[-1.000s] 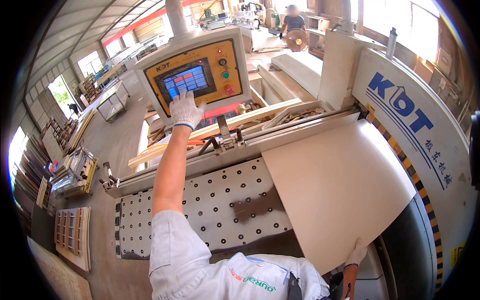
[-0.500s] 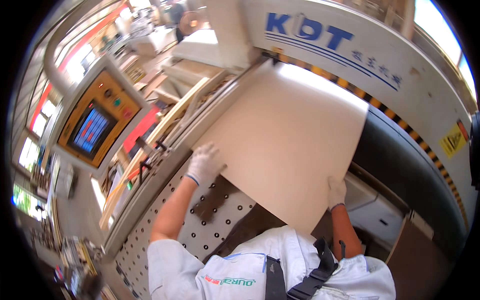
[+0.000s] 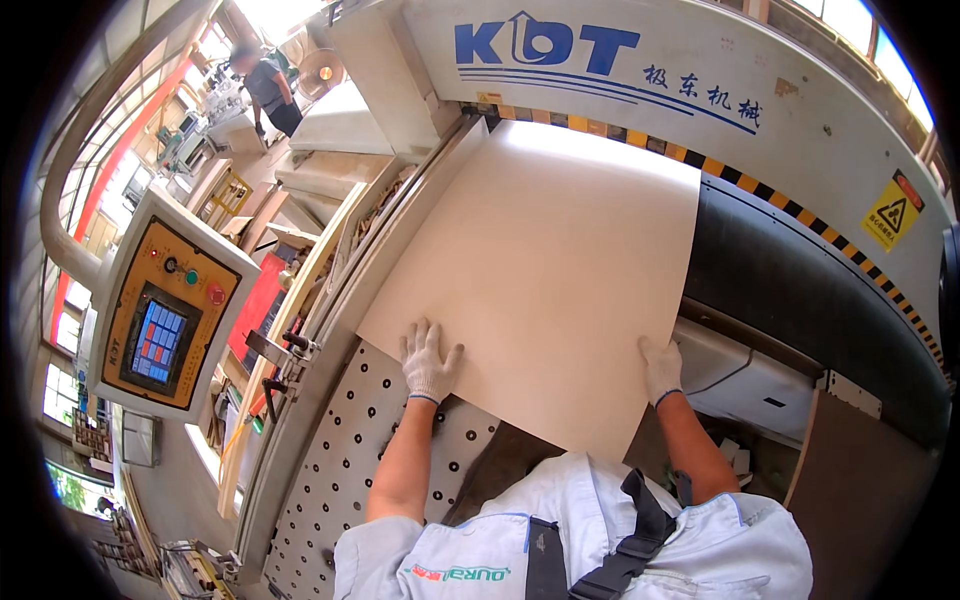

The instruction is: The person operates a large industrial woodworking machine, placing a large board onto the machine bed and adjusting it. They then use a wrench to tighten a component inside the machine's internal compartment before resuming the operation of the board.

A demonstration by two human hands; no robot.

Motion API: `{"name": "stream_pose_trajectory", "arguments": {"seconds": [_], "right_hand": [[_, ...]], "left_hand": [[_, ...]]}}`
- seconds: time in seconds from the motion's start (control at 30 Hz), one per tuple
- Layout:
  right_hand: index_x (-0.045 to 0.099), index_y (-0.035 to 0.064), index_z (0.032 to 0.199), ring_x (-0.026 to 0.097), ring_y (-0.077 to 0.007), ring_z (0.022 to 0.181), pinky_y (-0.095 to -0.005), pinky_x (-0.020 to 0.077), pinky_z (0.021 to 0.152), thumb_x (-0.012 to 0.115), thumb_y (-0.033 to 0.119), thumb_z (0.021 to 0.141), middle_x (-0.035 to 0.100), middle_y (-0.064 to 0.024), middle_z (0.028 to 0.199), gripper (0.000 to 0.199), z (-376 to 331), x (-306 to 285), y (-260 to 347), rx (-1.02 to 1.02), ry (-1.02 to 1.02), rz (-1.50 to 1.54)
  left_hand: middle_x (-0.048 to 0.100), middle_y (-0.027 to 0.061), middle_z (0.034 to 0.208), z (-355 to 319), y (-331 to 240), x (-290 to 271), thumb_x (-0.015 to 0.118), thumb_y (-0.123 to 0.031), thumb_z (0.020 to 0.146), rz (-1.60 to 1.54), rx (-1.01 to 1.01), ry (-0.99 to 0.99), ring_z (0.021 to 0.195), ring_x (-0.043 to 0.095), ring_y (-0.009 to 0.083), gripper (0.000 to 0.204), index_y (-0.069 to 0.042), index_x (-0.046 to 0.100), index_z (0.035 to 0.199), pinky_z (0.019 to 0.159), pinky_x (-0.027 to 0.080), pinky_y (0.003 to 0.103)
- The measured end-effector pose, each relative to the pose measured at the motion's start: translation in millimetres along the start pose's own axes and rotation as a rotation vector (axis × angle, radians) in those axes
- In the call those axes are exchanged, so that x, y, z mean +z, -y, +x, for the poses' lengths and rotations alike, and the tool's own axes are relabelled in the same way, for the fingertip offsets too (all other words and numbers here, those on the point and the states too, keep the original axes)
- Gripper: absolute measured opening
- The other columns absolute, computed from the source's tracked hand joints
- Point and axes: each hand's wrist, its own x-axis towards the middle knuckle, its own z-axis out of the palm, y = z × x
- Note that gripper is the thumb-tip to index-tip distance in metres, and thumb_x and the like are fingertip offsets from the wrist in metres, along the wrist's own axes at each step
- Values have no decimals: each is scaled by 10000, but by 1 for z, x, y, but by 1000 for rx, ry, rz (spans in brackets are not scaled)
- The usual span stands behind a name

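A large pale beige panel [image 3: 540,270] lies flat, its far end reaching under the white machine beam [image 3: 560,60]. My left hand [image 3: 428,362], in a white knit glove, rests on the panel near its near left corner. Its fingers are spread and point away from me. On the near part of the right edge is my right hand [image 3: 661,370], also gloved, closed around the panel's edge; some of its fingers are hidden. Below the near edge shows a light perforated table [image 3: 345,480] with rows of dark round holes.
A control box with a lit screen [image 3: 155,335] hangs at the left on a curved pipe. A straight fence [image 3: 300,400] runs along the panel's left side. Yellow-black striping [image 3: 740,178] borders the beam. Far off at the upper left, a person [image 3: 268,90] stands among machines.
The view has turned and shifted. My left hand has slid inward from the panel's left corner along the near edge, its fingers now spread. My right hand stays at the right edge.
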Motion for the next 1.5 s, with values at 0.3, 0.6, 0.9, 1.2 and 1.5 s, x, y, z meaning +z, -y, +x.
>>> {"name": "stream_pose_trajectory", "arguments": {"seconds": [0.3, 0.6, 0.9, 1.2, 1.5], "right_hand": [[481, -54, 1443, 408, -416, 1423, -501, 305, 1199, 769, 448, 800, 466, -286, 1497, 865, 4, 36, 35, -647, -21, -1284], [397, -38, 1536, 304, -409, 1509, -496, 231, 1249, 759, 566, 759, 344, -266, 1616, 1049, 64, 143, 89, -529, 569, -1336], [365, -71, 1542, 264, -394, 1529, -476, 211, 1259, 759, 621, 751, 307, -255, 1640, 1122, 60, 164, 89, -590, 561, -1384], [368, -69, 1534, 261, -402, 1527, -493, 193, 1264, 771, 617, 750, 321, -252, 1631, 1117, 41, 170, 112, -544, 557, -1418], [338, -61, 1556, 232, -425, 1539, -489, 184, 1269, 747, 626, 742, 294, -281, 1637, 1141, 53, 163, 104, -529, 540, -1429]], "left_hand": [[386, 206, 1610, 4, 1, 0, 631, -505, 930, 25, -21, 72, 1530, 280, 367, 728, -29, 503, 1465, 1268, 145, 512], [476, 248, 1527, 28, -12, -32, 624, -511, 935, -1, -67, 228, 1434, 419, 417, 690, 7, 551, 1386, 1195, 329, 488], [411, 249, 1582, 82, 98, -204, 663, -524, 904, 526, -245, -597, 1463, 370, 443, 775, 27, 537, 1434, 1231, 288, 486], [348, 188, 1644, 109, 132, -298, 612, -566, 908, 805, -532, -476, 1519, 282, 399, 832, -3, 471, 1505, 1237, 217, 523], [680, 203, 1128, 156, 62, -247, 754, -321, 844, 263, 130, -652, 1113, 614, 409, 459, 10, 651, 1144, 1007, 457, 506]]}}
